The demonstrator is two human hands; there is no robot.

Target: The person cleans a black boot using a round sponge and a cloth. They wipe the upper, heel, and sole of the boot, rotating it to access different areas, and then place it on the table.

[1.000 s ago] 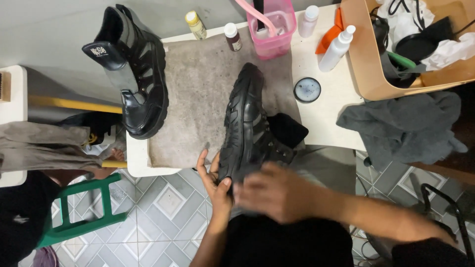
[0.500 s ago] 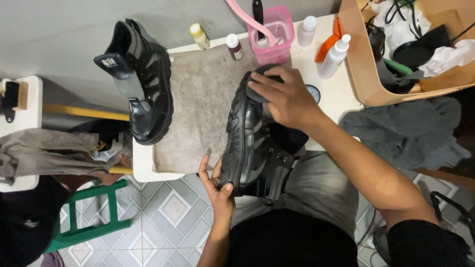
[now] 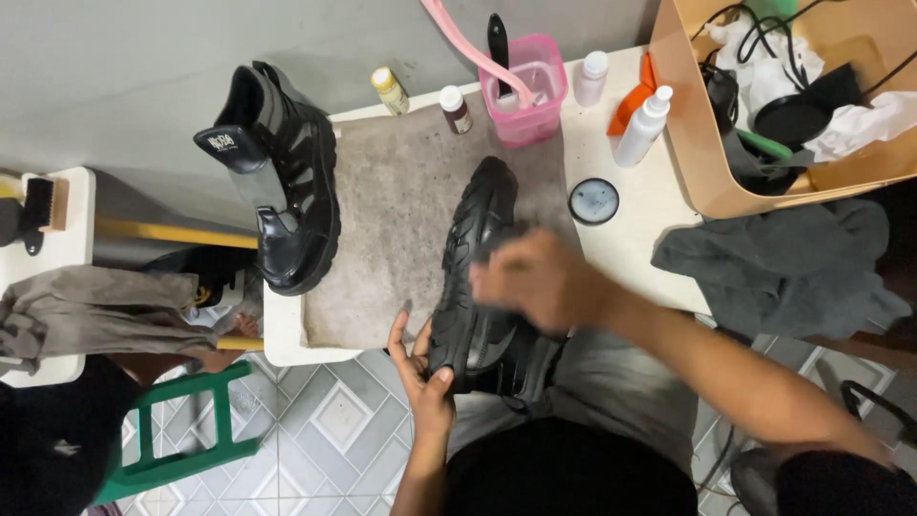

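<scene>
Black and glossy, the boot (image 3: 482,277) lies on its side, toe on the grey mat (image 3: 392,220) of the white table (image 3: 650,201) and heel end hanging off the near edge over the person's lap. It looks heavy for its size, with a thick lugged sole that should be stiff and an upper that should give a little under pressure; the shine suggests a slick surface, so the firm sole and heel are probably the safest places to take hold.

The left hand (image 3: 420,368) does just that: its fingers are curled around the sole edge near the heel, gripping the boot from below. The right hand (image 3: 540,282) lies across the upper, blurred. It seems loosely closed against the leather, but whether it holds anything I cannot tell.

Further out, the second black boot (image 3: 282,186) stands upright at the mat's left edge. Behind the mat are two small bottles (image 3: 420,100), a pink container (image 3: 525,91) with a brush handle in it, and white spray bottles (image 3: 642,124). A round tin (image 3: 593,201) sits just right of the boot's toe, a dark grey cloth (image 3: 783,263) drapes the table's right side, and a tan box (image 3: 716,153) of odds and ends stands beyond.
</scene>
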